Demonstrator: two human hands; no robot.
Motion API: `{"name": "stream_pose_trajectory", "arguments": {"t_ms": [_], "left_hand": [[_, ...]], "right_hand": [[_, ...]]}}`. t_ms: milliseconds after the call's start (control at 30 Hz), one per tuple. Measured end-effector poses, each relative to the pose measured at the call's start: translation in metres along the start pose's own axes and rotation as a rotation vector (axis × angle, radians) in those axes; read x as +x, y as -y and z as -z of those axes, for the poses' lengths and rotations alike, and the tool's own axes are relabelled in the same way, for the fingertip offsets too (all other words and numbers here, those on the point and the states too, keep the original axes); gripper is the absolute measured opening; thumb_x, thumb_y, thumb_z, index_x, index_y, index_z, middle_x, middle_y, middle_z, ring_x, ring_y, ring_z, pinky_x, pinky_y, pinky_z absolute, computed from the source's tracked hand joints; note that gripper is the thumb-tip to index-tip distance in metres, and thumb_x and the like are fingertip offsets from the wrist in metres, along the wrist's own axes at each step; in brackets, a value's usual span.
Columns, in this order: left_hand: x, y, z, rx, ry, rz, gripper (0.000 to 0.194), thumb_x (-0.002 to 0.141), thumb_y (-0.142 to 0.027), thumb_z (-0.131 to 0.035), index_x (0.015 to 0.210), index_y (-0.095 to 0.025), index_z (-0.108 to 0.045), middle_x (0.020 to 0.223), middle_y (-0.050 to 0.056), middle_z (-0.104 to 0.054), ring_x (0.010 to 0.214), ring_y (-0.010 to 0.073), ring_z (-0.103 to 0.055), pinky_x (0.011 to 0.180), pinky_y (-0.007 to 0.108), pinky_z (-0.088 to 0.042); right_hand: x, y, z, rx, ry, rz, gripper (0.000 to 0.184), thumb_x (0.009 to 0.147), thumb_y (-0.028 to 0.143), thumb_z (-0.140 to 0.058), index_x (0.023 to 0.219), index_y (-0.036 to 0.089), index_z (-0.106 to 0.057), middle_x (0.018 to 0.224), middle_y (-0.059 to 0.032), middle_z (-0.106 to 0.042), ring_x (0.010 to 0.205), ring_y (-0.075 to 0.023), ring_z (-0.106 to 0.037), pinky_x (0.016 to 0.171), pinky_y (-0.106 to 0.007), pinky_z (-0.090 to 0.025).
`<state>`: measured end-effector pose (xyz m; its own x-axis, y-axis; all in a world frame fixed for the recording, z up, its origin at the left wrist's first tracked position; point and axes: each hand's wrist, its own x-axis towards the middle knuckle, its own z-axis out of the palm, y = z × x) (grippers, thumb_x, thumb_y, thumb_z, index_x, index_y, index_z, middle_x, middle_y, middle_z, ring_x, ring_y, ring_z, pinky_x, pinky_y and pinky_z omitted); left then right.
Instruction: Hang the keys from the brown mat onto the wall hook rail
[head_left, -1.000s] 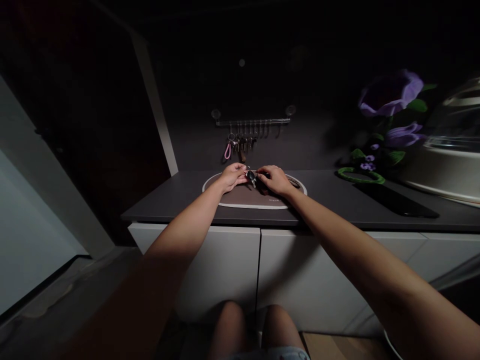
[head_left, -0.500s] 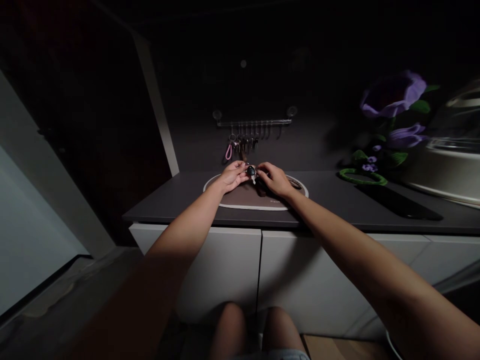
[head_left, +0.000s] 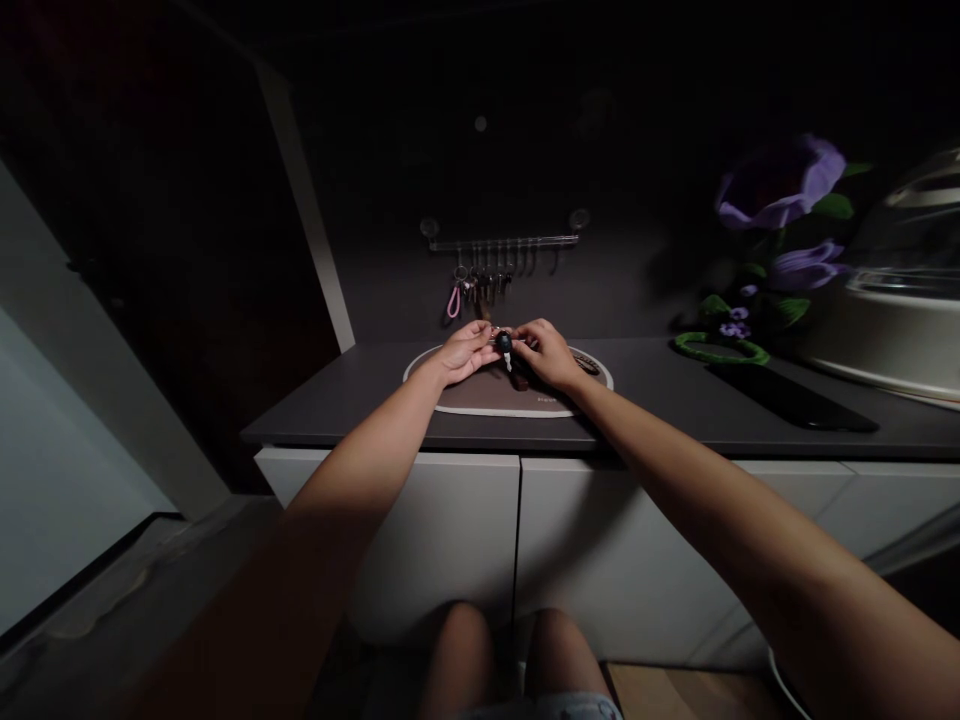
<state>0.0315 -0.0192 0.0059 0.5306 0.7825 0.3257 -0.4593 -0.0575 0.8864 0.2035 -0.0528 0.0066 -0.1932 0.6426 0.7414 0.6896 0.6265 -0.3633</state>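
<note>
Between my two hands, above the brown mat with a pale rim (head_left: 480,398), is a key with a black head (head_left: 505,343) and a silvery blade pointing down. My left hand (head_left: 466,352), palm turned partly up, pinches the key's ring side with thumb and fingers. From the other side my right hand (head_left: 547,354) closes its fingertips at the same small bunch; exactly what they grip is hard to see. A dark reddish-brown piece (head_left: 520,381) hangs or lies below the right fingers. Right of that hand, a dark braided loop (head_left: 587,365) lies on the mat.
On the wall behind, a clear hook rail (head_left: 506,243) carries several keys and a pink loop (head_left: 454,302). At right stand purple flowers (head_left: 784,190) with a green ring base (head_left: 720,350), a black phone-like slab (head_left: 791,398) and a domed appliance (head_left: 892,330). White cabinet doors (head_left: 435,530) are below.
The key with the black head has turned and risen slightly between my hands, its blade now pointing down. Both hands stay at nearly the same place over the mat.
</note>
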Motion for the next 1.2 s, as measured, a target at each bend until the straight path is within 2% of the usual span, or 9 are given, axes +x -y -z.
{"name": "stream_pose_trajectory", "arguments": {"t_ms": [300, 400, 500, 700, 833, 1000, 1200], "left_hand": [[0.002, 0.001, 0.002, 0.018, 0.028, -0.03, 0.014, 0.077, -0.018, -0.059, 0.083, -0.016, -0.046, 0.1, 0.006, -0.064, 0.088, 0.011, -0.06, 0.085, 0.03, -0.045], [0.003, 0.002, 0.001, 0.012, 0.015, -0.028, 0.012, 0.077, -0.017, -0.058, 0.082, -0.015, -0.047, 0.096, 0.006, -0.064, 0.085, 0.0106, -0.061, 0.086, 0.031, -0.044], [0.003, 0.002, 0.0, 0.014, -0.006, -0.018, 0.011, 0.078, -0.018, -0.057, 0.081, -0.015, -0.047, 0.092, 0.005, -0.064, 0.082, 0.0102, -0.06, 0.086, 0.031, -0.044], [0.0, -0.002, -0.005, 0.016, -0.056, 0.012, 0.019, 0.078, -0.03, -0.057, 0.078, -0.014, -0.047, 0.084, 0.005, -0.062, 0.079, 0.0113, -0.06, 0.083, 0.032, -0.045], [-0.002, -0.005, -0.006, 0.07, -0.065, 0.01, 0.028, 0.072, -0.034, -0.064, 0.082, -0.014, -0.048, 0.084, 0.005, -0.062, 0.079, 0.0126, -0.06, 0.079, 0.032, -0.044], [0.0, -0.003, -0.005, 0.234, -0.078, -0.008, 0.036, 0.063, -0.029, -0.072, 0.092, -0.015, -0.055, 0.081, 0.0, -0.06, 0.069, 0.0071, -0.056, 0.066, 0.021, -0.041], [0.002, 0.002, -0.003, 0.347, -0.029, -0.023, 0.031, 0.061, -0.03, -0.072, 0.081, -0.011, -0.059, 0.072, -0.001, -0.057, 0.061, 0.0045, -0.051, 0.063, 0.021, -0.038]], "right_hand": [[0.001, 0.004, 0.002, 0.229, 0.027, -0.124, 0.023, 0.074, 0.039, -0.056, 0.08, 0.017, -0.06, 0.088, -0.0032, -0.054, 0.083, -0.0137, -0.051, 0.078, -0.028, -0.041], [-0.001, 0.008, 0.003, 0.399, 0.088, -0.22, 0.027, 0.071, 0.043, -0.057, 0.079, 0.017, -0.058, 0.083, -0.0024, -0.055, 0.072, -0.0128, -0.053, 0.067, -0.027, -0.044], [-0.002, 0.009, 0.002, 0.612, 0.173, -0.323, 0.027, 0.07, 0.042, -0.058, 0.082, 0.018, -0.053, 0.071, 0.0004, -0.055, 0.056, -0.0107, -0.051, 0.052, -0.025, -0.043], [0.0, 0.007, 0.001, 0.81, 0.142, -0.367, 0.022, 0.066, 0.036, -0.061, 0.076, 0.018, -0.051, 0.066, 0.0022, -0.056, 0.053, -0.0101, -0.049, 0.051, -0.024, -0.041], [0.002, 0.004, 0.002, 0.823, 0.093, -0.352, 0.016, 0.066, 0.031, -0.059, 0.073, 0.018, -0.052, 0.066, 0.0037, -0.056, 0.058, -0.0097, -0.05, 0.058, -0.024, -0.041], [0.003, 0.004, 0.001, 0.784, 0.101, -0.339, 0.018, 0.066, 0.033, -0.059, 0.073, 0.018, -0.053, 0.07, 0.0033, -0.057, 0.064, -0.0095, -0.05, 0.064, -0.023, -0.039], [0.005, 0.004, -0.002, 0.74, 0.08, -0.327, 0.025, 0.066, 0.038, -0.062, 0.074, 0.016, -0.055, 0.069, 0.0028, -0.056, 0.064, -0.0089, -0.048, 0.066, -0.023, -0.038]]}}
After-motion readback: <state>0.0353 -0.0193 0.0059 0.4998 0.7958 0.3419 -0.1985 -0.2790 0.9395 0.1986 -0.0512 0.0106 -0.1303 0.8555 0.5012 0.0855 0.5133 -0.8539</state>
